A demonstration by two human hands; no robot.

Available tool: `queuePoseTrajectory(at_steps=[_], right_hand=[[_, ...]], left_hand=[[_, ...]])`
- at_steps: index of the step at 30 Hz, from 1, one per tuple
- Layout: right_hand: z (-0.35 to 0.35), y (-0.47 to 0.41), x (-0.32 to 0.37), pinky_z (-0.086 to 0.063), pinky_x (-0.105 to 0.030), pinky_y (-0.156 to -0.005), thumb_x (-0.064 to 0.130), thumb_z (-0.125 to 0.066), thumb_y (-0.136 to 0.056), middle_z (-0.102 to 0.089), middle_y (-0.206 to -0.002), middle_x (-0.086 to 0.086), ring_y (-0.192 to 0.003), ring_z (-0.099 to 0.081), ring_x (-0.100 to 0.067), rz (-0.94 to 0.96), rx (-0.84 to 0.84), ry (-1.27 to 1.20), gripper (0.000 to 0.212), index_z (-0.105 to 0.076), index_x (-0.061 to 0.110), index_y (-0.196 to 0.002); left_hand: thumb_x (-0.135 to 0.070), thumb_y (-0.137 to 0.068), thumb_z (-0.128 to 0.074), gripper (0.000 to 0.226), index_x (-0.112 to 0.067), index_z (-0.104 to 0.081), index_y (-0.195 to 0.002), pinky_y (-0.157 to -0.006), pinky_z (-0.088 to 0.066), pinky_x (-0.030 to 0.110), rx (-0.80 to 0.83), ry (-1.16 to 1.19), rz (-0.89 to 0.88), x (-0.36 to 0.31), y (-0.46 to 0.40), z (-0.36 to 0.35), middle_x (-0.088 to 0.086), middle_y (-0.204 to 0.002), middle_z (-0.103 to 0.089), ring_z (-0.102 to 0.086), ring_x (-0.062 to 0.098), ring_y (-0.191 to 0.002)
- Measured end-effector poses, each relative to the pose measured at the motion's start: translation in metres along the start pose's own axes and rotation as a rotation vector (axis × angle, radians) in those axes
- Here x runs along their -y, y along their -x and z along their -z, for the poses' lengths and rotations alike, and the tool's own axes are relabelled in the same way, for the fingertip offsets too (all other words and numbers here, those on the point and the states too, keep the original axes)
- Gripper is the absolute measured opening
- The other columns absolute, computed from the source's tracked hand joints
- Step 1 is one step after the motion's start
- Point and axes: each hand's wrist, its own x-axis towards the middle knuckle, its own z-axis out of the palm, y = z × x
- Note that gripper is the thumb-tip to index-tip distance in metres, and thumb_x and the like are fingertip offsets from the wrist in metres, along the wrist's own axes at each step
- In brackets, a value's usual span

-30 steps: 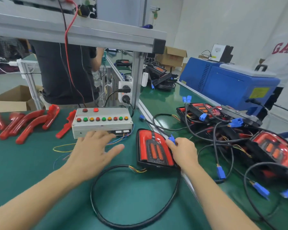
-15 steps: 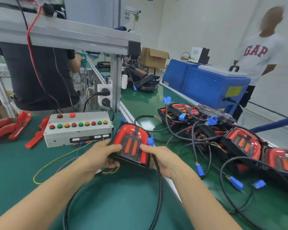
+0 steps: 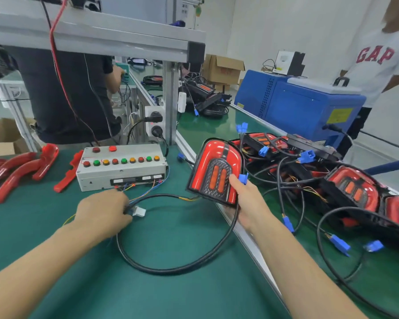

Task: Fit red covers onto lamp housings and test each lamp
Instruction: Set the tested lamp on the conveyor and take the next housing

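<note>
The right hand [image 3: 247,203] grips an assembled lamp [image 3: 213,172] by its lower right edge, thumb curled over the red cover face, and holds it tilted and lifted off the green bench mat [image 3: 171,291]. A blue connector [image 3: 243,178] shows just above the thumb. A black cable [image 3: 177,265] runs from the lamp's underside and loops across the mat between the two forearms. The left hand [image 3: 101,211] lies well apart from the lamp, to its left, fingers curled around a small white connector [image 3: 139,211] on thin coloured wires; these lead toward the front of the grey test box [image 3: 121,169], which stands just beyond the hand and carries a row of red, green and orange buttons. Loose red covers [image 3: 21,166] lie on the mat at far left, apart from both hands. To the right of the aluminium rail [image 3: 247,236], a pile of further lamps [image 3: 352,189] with black leads and blue plugs lies on the conveyor belt [image 3: 217,127], near the right forearm. Two cardboard boxes are visible, one [image 3: 0,137] at far left and one [image 3: 224,70] behind the frame; their contents cannot be made out
</note>
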Motion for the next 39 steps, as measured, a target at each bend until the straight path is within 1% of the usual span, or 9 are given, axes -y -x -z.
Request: queuePoseTrajectory(at_steps=[4,7,10,14,18,25,30,35,39], right_hand=[[0.001,0.005,-0.005,-0.053,-0.042,-0.090,0.031,-0.050,-0.100,-0.076,-0.096,-0.004,-0.088,-0.071,-0.018,0.020,0.057,0.176,0.024,-0.063,0.014,-0.111],[-0.001,0.010,-0.006,-0.056,-0.033,-0.077,0.035,-0.050,-0.099,-0.076,-0.097,-0.004,-0.082,-0.071,-0.016,-0.037,0.130,0.186,0.031,-0.063,0.012,-0.115],[-0.001,0.015,0.002,-0.056,-0.025,-0.060,0.038,-0.052,-0.098,-0.075,-0.090,-0.003,-0.070,-0.069,-0.012,-0.125,0.192,0.181,0.035,-0.064,0.009,-0.115],[0.004,0.018,0.023,-0.055,-0.025,-0.053,0.037,-0.052,-0.097,-0.072,-0.078,-0.003,-0.060,-0.064,-0.013,-0.175,0.225,0.028,0.030,-0.070,0.014,-0.094],[0.011,0.011,0.070,-0.052,-0.029,-0.055,0.034,-0.055,-0.097,-0.071,-0.066,-0.004,-0.053,-0.063,-0.014,-0.033,0.059,-0.190,0.031,-0.067,0.012,-0.080],[0.044,0.001,0.139,-0.059,-0.032,-0.055,0.032,-0.052,-0.099,-0.070,-0.084,-0.004,-0.065,-0.070,-0.014,0.293,-0.288,-0.267,0.021,-0.058,0.012,-0.100],[0.087,-0.002,0.163,-0.053,-0.031,-0.050,0.035,-0.050,-0.100,-0.065,-0.088,-0.002,-0.071,-0.065,-0.015,0.342,-0.515,-0.257,0.023,-0.052,0.012,-0.101],[0.137,-0.003,0.165,-0.049,-0.032,-0.049,0.036,-0.048,-0.101,-0.058,-0.081,0.000,-0.064,-0.060,-0.015,0.286,-0.679,-0.282,0.028,-0.043,0.019,-0.080],[0.167,-0.006,0.152,-0.050,-0.032,-0.047,0.037,-0.047,-0.101,-0.055,-0.093,-0.004,-0.062,-0.057,-0.018,0.184,-0.755,-0.245,0.023,-0.041,0.016,-0.095]], left_hand=[[-0.041,-0.086,-0.056,0.021,-0.025,-0.061,-0.099,-0.057,-0.033,0.028,-0.222,-0.176,0.023,-0.005,-0.010,0.010,-0.002,-0.103,-0.048,-0.056,0.019,-0.094],[-0.028,-0.090,-0.051,0.015,-0.025,-0.065,-0.097,-0.051,-0.030,0.028,-0.330,-0.195,-0.002,-0.011,-0.016,0.014,-0.001,-0.092,-0.043,-0.058,0.022,-0.082],[-0.035,-0.090,-0.057,0.015,-0.026,-0.069,-0.090,-0.054,-0.036,0.028,-0.419,0.233,0.006,-0.013,-0.027,0.015,-0.001,-0.083,-0.063,-0.060,0.026,-0.077],[-0.027,-0.085,-0.069,0.011,-0.019,-0.070,-0.076,-0.054,-0.037,0.025,-0.180,1.260,0.048,-0.019,-0.041,0.022,0.004,-0.073,-0.069,-0.052,0.015,-0.054],[-0.043,-0.083,-0.062,0.029,-0.017,-0.069,-0.093,-0.045,-0.040,0.019,0.090,1.593,0.011,-0.023,-0.039,0.018,0.002,-0.088,-0.073,-0.050,0.012,-0.044],[-0.036,-0.090,-0.059,0.007,-0.035,-0.063,-0.096,-0.091,-0.036,0.025,0.159,1.035,-0.108,-0.025,-0.025,-0.026,-0.015,-0.113,-0.060,-0.056,0.006,-0.101],[-0.045,-0.090,-0.054,0.040,-0.030,-0.053,-0.128,-0.110,-0.029,0.033,0.181,0.528,-0.272,-0.020,-0.018,-0.042,-0.011,-0.137,-0.041,-0.033,0.011,-0.131],[-0.048,-0.091,-0.052,0.050,-0.031,-0.043,-0.136,-0.115,-0.020,0.031,0.192,0.503,-0.305,-0.020,-0.014,-0.038,-0.012,-0.145,-0.032,-0.024,0.011,-0.136],[-0.046,-0.091,-0.053,0.052,-0.029,-0.041,-0.138,-0.113,-0.020,0.026,0.181,0.510,-0.317,-0.022,-0.014,-0.038,-0.010,-0.147,-0.029,-0.021,0.012,-0.137]])
